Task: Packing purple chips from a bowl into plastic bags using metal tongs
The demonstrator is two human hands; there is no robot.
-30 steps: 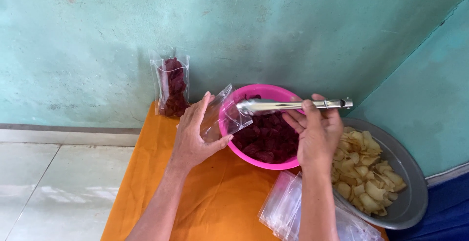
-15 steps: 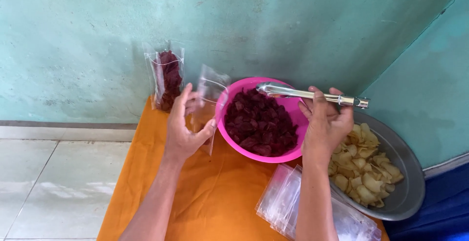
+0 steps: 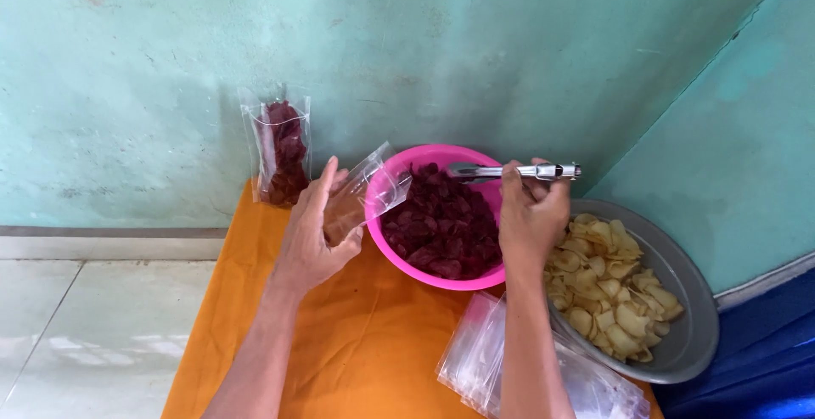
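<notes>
My left hand (image 3: 315, 234) holds an empty clear plastic pouch (image 3: 367, 193), tilted with its mouth toward the rim of a pink bowl (image 3: 441, 278). The bowl is full of dark red chips (image 3: 440, 219). My right hand (image 3: 532, 214) grips metal tongs (image 3: 509, 170), held level above the bowl's far edge with the tips pointing left. Nothing shows between the tong tips.
A filled clear pouch of red chips (image 3: 280, 151) leans against the green wall at the back left. A grey metal tray (image 3: 692, 334) of pale yellow chips (image 3: 607, 279) sits at the right. Empty clear pouches (image 3: 480, 359) lie on the orange cloth (image 3: 356, 351) in front.
The left hand has brought the pouch back toward the bowl's rim. The right hand with the tongs has shifted slightly left over the bowl.
</notes>
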